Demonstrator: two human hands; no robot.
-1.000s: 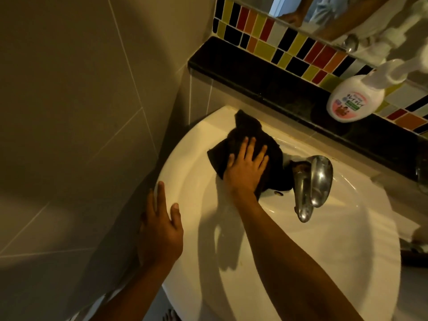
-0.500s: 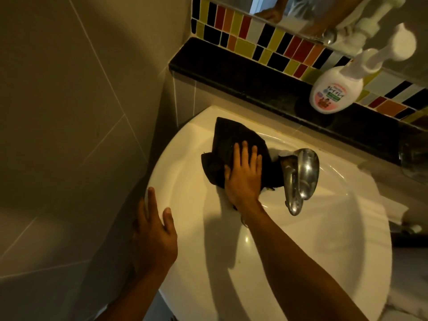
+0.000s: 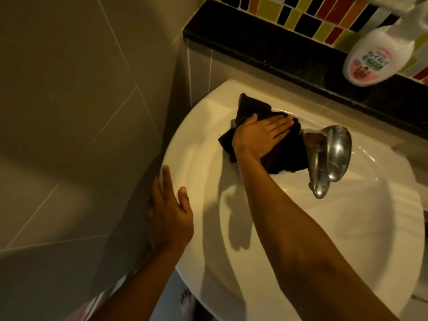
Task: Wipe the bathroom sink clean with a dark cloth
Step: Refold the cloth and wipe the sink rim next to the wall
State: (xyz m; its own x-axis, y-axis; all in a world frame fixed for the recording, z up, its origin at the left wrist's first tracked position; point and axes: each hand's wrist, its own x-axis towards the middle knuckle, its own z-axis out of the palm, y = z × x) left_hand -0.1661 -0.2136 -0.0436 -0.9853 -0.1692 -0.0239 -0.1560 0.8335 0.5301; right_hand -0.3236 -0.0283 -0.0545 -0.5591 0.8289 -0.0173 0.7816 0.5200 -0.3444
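Note:
A white round sink (image 3: 199,140) fills the middle of the head view. A dark cloth (image 3: 284,156) lies crumpled on its back rim, just left of the chrome tap (image 3: 328,156). My right hand (image 3: 259,137) presses flat on the cloth, fingers together and pointing right toward the tap. My left hand (image 3: 170,212) rests on the sink's left rim, fingers spread, holding nothing. Part of the cloth is hidden under my right hand.
A black stone ledge (image 3: 266,45) runs behind the sink, under a band of coloured tiles (image 3: 308,22). A white pump bottle (image 3: 375,59) stands on the ledge at the right. A beige tiled wall (image 3: 69,89) closes in on the left.
My right hand has turned so the fingers point right toward the tap, and the cloth has shifted with it. The left hand stays on the rim. The camera has moved closer.

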